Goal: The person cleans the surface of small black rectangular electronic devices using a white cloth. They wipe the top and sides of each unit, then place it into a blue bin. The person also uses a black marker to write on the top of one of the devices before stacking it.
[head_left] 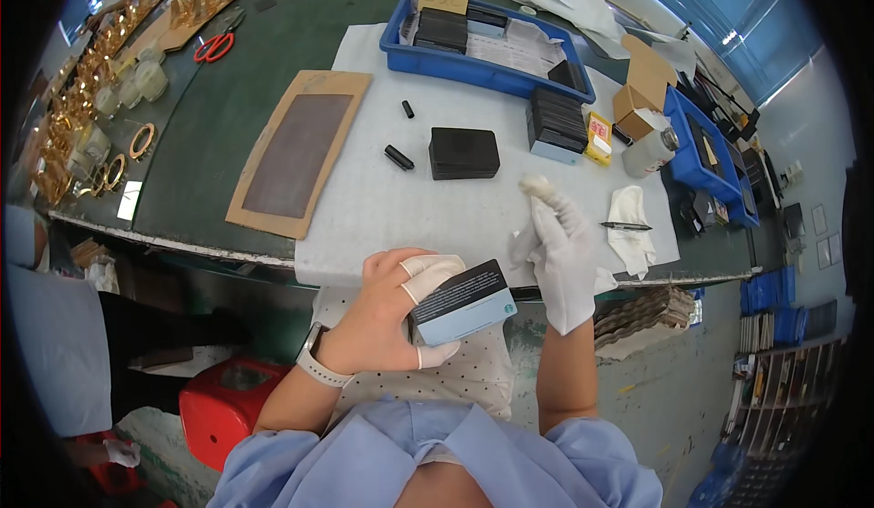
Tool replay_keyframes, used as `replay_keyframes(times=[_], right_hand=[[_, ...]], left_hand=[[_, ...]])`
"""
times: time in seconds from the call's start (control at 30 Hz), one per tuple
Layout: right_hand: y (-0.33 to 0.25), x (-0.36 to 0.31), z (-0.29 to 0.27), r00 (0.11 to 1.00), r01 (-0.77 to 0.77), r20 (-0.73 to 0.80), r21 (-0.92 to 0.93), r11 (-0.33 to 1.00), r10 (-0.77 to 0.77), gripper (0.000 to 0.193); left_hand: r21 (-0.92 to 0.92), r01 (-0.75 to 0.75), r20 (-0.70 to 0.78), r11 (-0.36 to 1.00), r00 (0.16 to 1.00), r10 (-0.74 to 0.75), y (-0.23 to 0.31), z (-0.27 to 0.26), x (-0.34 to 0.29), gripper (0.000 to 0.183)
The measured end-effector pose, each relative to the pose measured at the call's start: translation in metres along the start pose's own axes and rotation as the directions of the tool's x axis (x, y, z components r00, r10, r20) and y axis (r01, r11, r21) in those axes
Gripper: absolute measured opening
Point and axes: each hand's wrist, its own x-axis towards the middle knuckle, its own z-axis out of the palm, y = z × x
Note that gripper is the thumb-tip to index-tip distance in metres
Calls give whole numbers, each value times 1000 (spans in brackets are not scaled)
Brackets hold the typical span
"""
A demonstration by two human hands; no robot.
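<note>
My left hand [387, 312], with white finger cots on some fingers and a pale watch strap at the wrist, grips a black and light-blue card [466, 303] by its edges. The card is tilted in front of the table edge. To its right, my right hand [557, 258] wears a white glove, its fingers drawn together and pointing up. A whitish, slightly yellowed bit shows at its fingertips; I cannot tell whether it is cloth or glove. Beyond the hands, a stack of black cards [464, 155] lies on white paper [364, 221]. More cards [555, 124] stand in a row behind it.
Left of the stack lie a small black marker [399, 157] and cap [408, 109], then a brown framed board [296, 157]. A blue tray [487, 66] stands behind. At right are a jar [651, 153], a cloth [628, 208] and a pen [626, 226]. A person [64, 317] is at left.
</note>
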Motion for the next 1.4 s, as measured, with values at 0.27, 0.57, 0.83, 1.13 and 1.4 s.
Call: replay_keyframes(times=[0.27, 0.57, 0.83, 1.13, 1.4], right_hand=[[15, -9, 13, 974, 225, 67, -227, 947, -215, 40], [16, -6, 18, 944, 301, -9, -389, 871, -330, 35], [17, -3, 28, 958, 262, -21, -337, 904, -286, 34], [16, 0, 43, 975, 219, 31, -303, 927, -220, 36], [20, 11, 62, 938, 196, -213, -328, 924, -275, 35]], left_hand=[[31, 100, -162, 994, 982, -94, -15, 6, -5, 96], [-36, 180, -245, 983, 952, -183, -25, 5, -25, 113], [-60, 139, -284, 988, 947, -150, -23, 1, -23, 112], [-9, 84, -379, 996, 922, -81, -28, -5, -23, 110], [-38, 61, -546, 997, 835, -72, -50, -8, -37, 112]])
